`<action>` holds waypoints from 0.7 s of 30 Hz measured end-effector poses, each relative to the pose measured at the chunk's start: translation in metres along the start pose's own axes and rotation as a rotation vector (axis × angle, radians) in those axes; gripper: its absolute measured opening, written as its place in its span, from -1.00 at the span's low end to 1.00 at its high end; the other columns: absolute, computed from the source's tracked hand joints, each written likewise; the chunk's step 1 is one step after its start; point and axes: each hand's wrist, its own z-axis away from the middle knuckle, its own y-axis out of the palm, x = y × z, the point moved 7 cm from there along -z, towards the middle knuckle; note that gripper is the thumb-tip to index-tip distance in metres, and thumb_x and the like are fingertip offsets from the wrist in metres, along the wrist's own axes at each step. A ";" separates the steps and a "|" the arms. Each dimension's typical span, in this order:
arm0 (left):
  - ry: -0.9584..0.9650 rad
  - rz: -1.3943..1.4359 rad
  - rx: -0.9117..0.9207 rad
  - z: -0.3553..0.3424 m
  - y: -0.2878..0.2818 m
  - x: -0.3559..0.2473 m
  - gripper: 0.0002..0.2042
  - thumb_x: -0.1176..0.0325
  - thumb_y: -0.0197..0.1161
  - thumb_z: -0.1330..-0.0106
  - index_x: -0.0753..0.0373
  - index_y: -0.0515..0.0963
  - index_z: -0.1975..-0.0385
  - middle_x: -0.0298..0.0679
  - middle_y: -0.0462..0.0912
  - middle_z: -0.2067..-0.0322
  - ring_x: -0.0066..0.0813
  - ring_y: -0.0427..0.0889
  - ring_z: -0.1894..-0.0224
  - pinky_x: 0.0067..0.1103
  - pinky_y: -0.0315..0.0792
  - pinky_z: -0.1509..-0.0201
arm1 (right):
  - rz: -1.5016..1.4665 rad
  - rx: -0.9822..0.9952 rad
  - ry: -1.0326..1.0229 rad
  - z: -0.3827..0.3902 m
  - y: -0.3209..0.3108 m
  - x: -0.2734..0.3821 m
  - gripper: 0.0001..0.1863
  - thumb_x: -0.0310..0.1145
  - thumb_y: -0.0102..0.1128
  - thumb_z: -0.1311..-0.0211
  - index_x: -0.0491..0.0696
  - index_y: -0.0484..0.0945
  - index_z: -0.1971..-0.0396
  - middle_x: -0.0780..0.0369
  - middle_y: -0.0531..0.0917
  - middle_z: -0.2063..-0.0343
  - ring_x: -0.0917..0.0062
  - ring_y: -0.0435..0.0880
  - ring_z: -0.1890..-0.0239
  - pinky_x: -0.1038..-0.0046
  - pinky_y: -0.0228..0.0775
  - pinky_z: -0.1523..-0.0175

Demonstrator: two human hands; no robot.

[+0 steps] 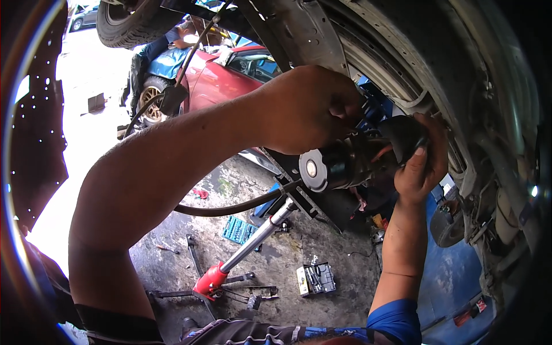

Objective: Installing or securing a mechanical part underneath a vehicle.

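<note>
Overhead, my left hand [310, 109] is closed, fingers curled at the upper side of a dark cylindrical assembly [336, 168] with a silver flanged end [313, 169]; what its fingertips hold is hidden. My right hand [424, 161] is wrapped round a curved black piece [402, 135] at the assembly's right end, its thumb pressed on the piece. Below the assembly is a slotted metal bracket [310, 210] atop the silver post of a red floor jack [208, 282]. A black hose [218, 211] runs behind my left forearm toward the assembly.
A car underbody [437, 57] arches overhead, with a tire [115, 26] at upper left. A red car [218, 80] stands beyond; a co-worker [172, 40] leans over it on a blue cover. A blue socket case [238, 230] and an open toolbox [316, 279] lie on the stained floor [345, 253].
</note>
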 end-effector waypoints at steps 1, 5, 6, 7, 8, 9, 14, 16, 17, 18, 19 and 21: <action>0.003 0.004 0.005 -0.001 0.002 0.002 -0.86 0.51 0.32 -0.17 0.23 0.56 0.29 -0.33 0.60 0.33 -0.59 0.56 0.23 -0.59 0.45 0.11 | 0.006 0.001 0.004 0.000 -0.001 -0.001 -0.43 -0.02 -0.12 -0.39 -0.30 0.53 0.06 0.08 0.60 0.21 0.34 0.60 0.18 0.39 0.43 0.09; 0.029 -0.001 0.002 -0.004 0.004 0.000 -0.87 0.51 0.33 -0.17 0.23 0.55 0.31 -0.31 0.61 0.35 -0.58 0.58 0.27 -0.59 0.47 0.14 | 0.011 0.009 0.000 0.000 -0.001 -0.003 -0.42 -0.01 -0.14 -0.39 -0.30 0.53 0.06 0.07 0.60 0.20 0.33 0.60 0.18 0.39 0.42 0.09; -0.002 0.008 0.005 -0.004 0.005 0.000 -0.88 0.51 0.33 -0.17 0.23 0.55 0.32 -0.31 0.61 0.37 -0.58 0.59 0.29 -0.59 0.48 0.15 | 0.006 0.005 0.000 0.001 -0.002 -0.003 -0.42 -0.01 -0.14 -0.39 -0.30 0.53 0.06 0.07 0.60 0.19 0.33 0.60 0.18 0.39 0.42 0.09; -0.002 0.006 0.007 -0.005 0.006 -0.001 -0.88 0.51 0.33 -0.17 0.23 0.55 0.32 -0.31 0.61 0.37 -0.58 0.59 0.29 -0.59 0.48 0.15 | 0.006 0.002 0.001 0.001 -0.002 -0.002 -0.42 -0.01 -0.14 -0.39 -0.30 0.53 0.06 0.07 0.60 0.19 0.33 0.60 0.18 0.39 0.42 0.09; 0.007 -0.004 -0.004 -0.005 0.006 -0.003 -0.88 0.50 0.34 -0.17 0.22 0.55 0.32 -0.31 0.62 0.38 -0.56 0.60 0.29 -0.58 0.49 0.17 | -0.003 0.007 0.009 0.001 -0.003 -0.002 -0.43 -0.02 -0.13 -0.39 -0.30 0.53 0.05 0.06 0.60 0.18 0.32 0.60 0.17 0.39 0.42 0.08; 0.016 -0.012 -0.015 -0.006 0.006 -0.004 -0.88 0.49 0.34 -0.16 0.22 0.56 0.32 -0.30 0.62 0.39 -0.53 0.61 0.30 -0.58 0.49 0.18 | -0.013 0.012 0.017 0.002 -0.003 -0.002 -0.44 -0.03 -0.12 -0.39 -0.30 0.53 0.05 0.06 0.60 0.18 0.32 0.60 0.16 0.39 0.42 0.07; 0.091 -0.287 -0.001 -0.007 -0.002 -0.014 -0.86 0.40 0.34 -0.15 0.22 0.59 0.31 -0.24 0.64 0.39 -0.43 0.65 0.30 -0.53 0.51 0.21 | -0.043 -0.018 0.005 0.003 0.000 -0.003 -0.47 -0.08 -0.07 -0.38 -0.30 0.52 0.03 0.05 0.60 0.16 0.31 0.60 0.13 0.39 0.42 0.05; 0.043 -0.380 0.048 -0.011 -0.003 -0.016 -0.84 0.38 0.34 -0.14 0.22 0.60 0.30 -0.22 0.64 0.39 -0.40 0.66 0.30 -0.51 0.51 0.22 | -0.049 -0.015 0.013 0.002 0.000 -0.004 -0.48 -0.09 -0.05 -0.37 -0.30 0.52 0.03 0.05 0.60 0.16 0.31 0.60 0.12 0.39 0.42 0.04; 0.061 -0.413 0.068 -0.014 -0.001 -0.019 -0.83 0.36 0.32 -0.13 0.22 0.60 0.30 -0.21 0.64 0.39 -0.38 0.66 0.31 -0.49 0.52 0.21 | -0.049 -0.044 -0.032 0.001 -0.001 -0.002 -0.51 -0.12 0.02 -0.33 -0.29 0.52 0.06 0.05 0.60 0.21 0.31 0.60 0.19 0.39 0.42 0.09; 0.078 -0.447 0.089 -0.016 0.001 -0.022 -0.82 0.33 0.31 -0.13 0.22 0.60 0.30 -0.21 0.64 0.39 -0.36 0.66 0.31 -0.48 0.52 0.20 | -0.049 -0.074 -0.076 0.000 -0.002 0.001 -0.54 -0.15 0.10 -0.30 -0.29 0.51 0.09 0.05 0.60 0.26 0.31 0.60 0.25 0.38 0.42 0.15; 0.071 -0.453 0.098 -0.019 0.001 -0.027 -0.82 0.33 0.31 -0.13 0.22 0.60 0.30 -0.21 0.64 0.39 -0.36 0.66 0.31 -0.48 0.52 0.20 | -0.067 -0.081 -0.066 -0.001 -0.003 0.003 -0.56 -0.16 0.16 -0.28 -0.28 0.52 0.11 0.06 0.60 0.28 0.32 0.60 0.28 0.39 0.41 0.17; -0.144 -0.502 0.191 -0.024 0.002 -0.024 -0.81 0.30 0.28 -0.14 0.23 0.60 0.31 -0.19 0.64 0.40 -0.32 0.66 0.32 -0.46 0.52 0.20 | -0.111 -0.095 -0.038 0.001 -0.003 0.000 -0.57 -0.16 0.18 -0.27 -0.26 0.53 0.12 0.07 0.60 0.29 0.33 0.60 0.30 0.40 0.41 0.19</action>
